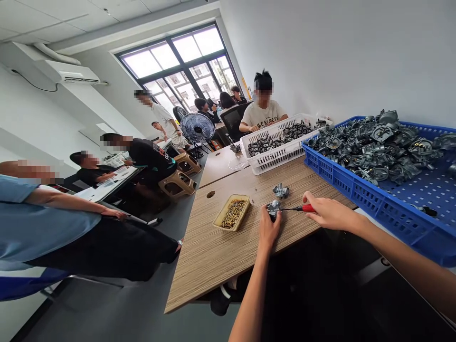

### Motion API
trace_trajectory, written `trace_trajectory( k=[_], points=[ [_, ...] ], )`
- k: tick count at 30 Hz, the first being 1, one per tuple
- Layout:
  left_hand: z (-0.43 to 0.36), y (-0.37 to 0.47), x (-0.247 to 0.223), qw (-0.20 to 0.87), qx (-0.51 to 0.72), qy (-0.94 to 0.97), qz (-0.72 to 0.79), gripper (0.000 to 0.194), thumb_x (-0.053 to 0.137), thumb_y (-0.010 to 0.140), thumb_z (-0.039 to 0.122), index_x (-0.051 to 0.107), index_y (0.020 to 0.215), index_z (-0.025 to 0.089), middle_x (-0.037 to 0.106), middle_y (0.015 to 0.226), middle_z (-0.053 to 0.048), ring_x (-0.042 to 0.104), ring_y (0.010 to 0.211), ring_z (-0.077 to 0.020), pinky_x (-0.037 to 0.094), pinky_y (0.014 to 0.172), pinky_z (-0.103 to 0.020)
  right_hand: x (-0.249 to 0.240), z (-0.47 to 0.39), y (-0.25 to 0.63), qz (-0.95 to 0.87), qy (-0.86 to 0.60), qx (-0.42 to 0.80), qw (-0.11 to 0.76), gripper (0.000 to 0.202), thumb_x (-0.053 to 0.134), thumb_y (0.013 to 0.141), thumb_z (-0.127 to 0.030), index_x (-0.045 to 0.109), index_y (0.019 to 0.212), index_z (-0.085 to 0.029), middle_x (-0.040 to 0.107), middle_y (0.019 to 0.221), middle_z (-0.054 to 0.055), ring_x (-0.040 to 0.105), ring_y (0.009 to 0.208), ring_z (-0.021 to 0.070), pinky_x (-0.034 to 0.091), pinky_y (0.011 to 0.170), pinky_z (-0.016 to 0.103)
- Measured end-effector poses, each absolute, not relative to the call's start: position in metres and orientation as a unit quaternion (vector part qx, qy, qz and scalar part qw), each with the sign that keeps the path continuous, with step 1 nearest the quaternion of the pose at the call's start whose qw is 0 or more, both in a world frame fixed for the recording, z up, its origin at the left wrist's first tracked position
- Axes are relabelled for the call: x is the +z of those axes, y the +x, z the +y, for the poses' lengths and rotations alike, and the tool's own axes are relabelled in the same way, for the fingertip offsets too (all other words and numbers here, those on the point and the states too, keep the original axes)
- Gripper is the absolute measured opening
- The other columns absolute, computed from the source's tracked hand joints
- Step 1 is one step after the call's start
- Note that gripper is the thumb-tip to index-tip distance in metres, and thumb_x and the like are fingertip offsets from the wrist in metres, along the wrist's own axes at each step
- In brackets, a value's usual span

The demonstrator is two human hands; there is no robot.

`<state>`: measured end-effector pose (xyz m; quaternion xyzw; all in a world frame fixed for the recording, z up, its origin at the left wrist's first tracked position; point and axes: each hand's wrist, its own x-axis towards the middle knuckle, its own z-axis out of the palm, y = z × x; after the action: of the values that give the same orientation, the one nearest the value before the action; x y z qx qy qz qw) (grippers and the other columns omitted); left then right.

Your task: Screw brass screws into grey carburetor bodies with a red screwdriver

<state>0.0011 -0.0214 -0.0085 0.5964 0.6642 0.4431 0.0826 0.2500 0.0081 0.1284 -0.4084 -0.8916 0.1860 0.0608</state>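
Note:
My left hand is closed around a small grey metal carburetor on the wooden table. In my right hand is a screwdriver with a red handle. Its dark shaft lies nearly level and points left, with the tip at the carburetor; whether it sits in a screw is too small to tell. Just beyond, a second carburetor stands on the table. To the left of my left hand is a cream tray holding many small brass-coloured parts.
A blue crate heaped with carburetor bodies stands at the right. Behind the table's far part, a person sits by a white basket of dark parts. At the left a person in a blue shirt stands near the table.

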Motion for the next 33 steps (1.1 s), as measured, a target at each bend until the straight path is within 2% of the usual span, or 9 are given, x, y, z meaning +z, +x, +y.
trace_trajectory(
  k=[7, 18, 23, 26, 33],
  points=[
    [-0.020, 0.001, -0.008, 0.087, 0.442, 0.591, 0.670, 0.037, 0.058, 0.095, 0.040, 0.048, 0.124, 0.020, 0.063, 0.116, -0.012, 0.062, 0.110, -0.0237, 0.049, 0.099, -0.038, 0.128, 0.010, 0.249, -0.883, -0.417, 0.200, 0.078, 0.010, 0.046, 0.103, -0.029, 0.045, 0.109, -0.022, 0.073, 0.098, 0.010, 0.072, 0.090, 0.0257, 0.042, 0.068, 0.029],
    [-0.022, 0.002, -0.010, 0.093, 0.434, 0.591, 0.674, 0.038, 0.056, 0.096, 0.037, 0.045, 0.127, 0.019, 0.063, 0.119, -0.013, 0.061, 0.110, -0.0230, 0.048, 0.100, -0.037, 0.119, 0.016, 0.247, -0.880, -0.433, 0.162, 0.105, 0.017, 0.040, 0.107, -0.039, 0.046, 0.103, -0.023, 0.075, 0.102, 0.010, 0.074, 0.094, 0.0275, 0.046, 0.067, 0.031],
    [-0.021, 0.002, -0.010, 0.081, 0.436, 0.592, 0.673, 0.037, 0.057, 0.096, 0.037, 0.046, 0.126, 0.019, 0.062, 0.117, -0.013, 0.061, 0.110, -0.0230, 0.049, 0.100, -0.037, 0.118, 0.017, 0.254, -0.891, -0.389, 0.203, 0.119, 0.016, 0.046, 0.102, -0.029, 0.040, 0.116, -0.025, 0.073, 0.114, 0.009, 0.073, 0.101, 0.0260, 0.049, 0.076, 0.032],
    [-0.021, 0.001, -0.010, 0.084, 0.438, 0.592, 0.671, 0.036, 0.057, 0.096, 0.038, 0.047, 0.125, 0.020, 0.063, 0.116, -0.012, 0.062, 0.107, -0.0231, 0.050, 0.096, -0.036, 0.119, 0.017, 0.255, -0.892, -0.388, 0.204, 0.108, 0.012, 0.041, 0.101, -0.022, 0.040, 0.113, -0.024, 0.072, 0.111, 0.009, 0.073, 0.097, 0.0255, 0.048, 0.074, 0.032],
    [-0.020, 0.000, -0.011, 0.085, 0.441, 0.593, 0.669, 0.035, 0.059, 0.095, 0.038, 0.048, 0.123, 0.020, 0.064, 0.115, -0.011, 0.062, 0.108, -0.0231, 0.049, 0.097, -0.037, 0.123, 0.016, 0.250, -0.883, -0.418, 0.187, 0.106, 0.009, 0.044, 0.104, -0.031, 0.044, 0.107, -0.023, 0.075, 0.114, 0.012, 0.073, 0.105, 0.0286, 0.049, 0.071, 0.032]
  ],
)
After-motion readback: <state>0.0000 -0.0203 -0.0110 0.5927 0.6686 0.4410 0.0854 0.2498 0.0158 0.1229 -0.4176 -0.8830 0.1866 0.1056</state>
